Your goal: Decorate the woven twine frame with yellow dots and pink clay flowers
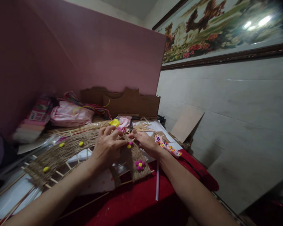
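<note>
A woven twine arch with wooden sticks poking out of its edges lies across the table in front of me. Single yellow dots sit on its left part. A magenta flower with a yellow centre is on its right end. My left hand bends over the upper right of the arch, fingertips together beside a partly covered magenta-and-yellow flower; what they pinch is hidden. My right hand grips the arch's edge across from it, thumb on top. Scissors lie partly hidden just beyond the hands.
Right of my hands lies a flower-patterned glue gun with a black cord; a clear stick hangs near it. Behind are a yellow piece, thin sticks, a pink cloth bundle and cardboard. Red cloth covers the front.
</note>
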{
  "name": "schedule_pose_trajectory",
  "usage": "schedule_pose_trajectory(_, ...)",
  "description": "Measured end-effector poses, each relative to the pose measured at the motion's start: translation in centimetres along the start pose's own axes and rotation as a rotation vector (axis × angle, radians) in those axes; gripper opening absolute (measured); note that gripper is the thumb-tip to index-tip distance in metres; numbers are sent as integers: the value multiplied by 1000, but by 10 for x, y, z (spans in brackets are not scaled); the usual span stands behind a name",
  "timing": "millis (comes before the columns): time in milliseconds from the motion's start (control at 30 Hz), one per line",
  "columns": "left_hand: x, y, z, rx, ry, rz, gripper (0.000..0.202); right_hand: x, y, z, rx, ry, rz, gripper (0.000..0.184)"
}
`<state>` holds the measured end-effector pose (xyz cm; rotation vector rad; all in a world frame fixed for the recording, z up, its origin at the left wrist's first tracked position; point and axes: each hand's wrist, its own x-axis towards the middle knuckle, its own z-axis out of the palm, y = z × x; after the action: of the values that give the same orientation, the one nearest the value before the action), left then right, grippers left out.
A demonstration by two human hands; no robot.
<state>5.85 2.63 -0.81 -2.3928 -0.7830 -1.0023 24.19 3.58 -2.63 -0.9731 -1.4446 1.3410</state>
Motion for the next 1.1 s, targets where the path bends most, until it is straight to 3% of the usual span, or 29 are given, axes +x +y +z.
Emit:
schedule_pose_trajectory(233, -1, 7, -8, 173, 12, 155, 21, 0, 0, -1, 1, -6, 28, 50)
schedule_pose_trajectory(400, -3, 13, -10, 206, -55, 188, 23, -1, 1, -3, 39, -81, 24, 34)
schedule_pose_trajectory(600, -4, 15, -10, 230, -58, 170, 21, -2, -1, -2, 143, -43, 32, 14)
schedule_pose_trajectory(833, -3, 15, -11, 201, 7, 123, 20, -2, -1, -2, 156, -52, 35, 16)
schedule_pose_trajectory(1100, -6, 17, -4, 240, -37, 143, 15, -2, -1, -3, 136, -36, 17, 15)
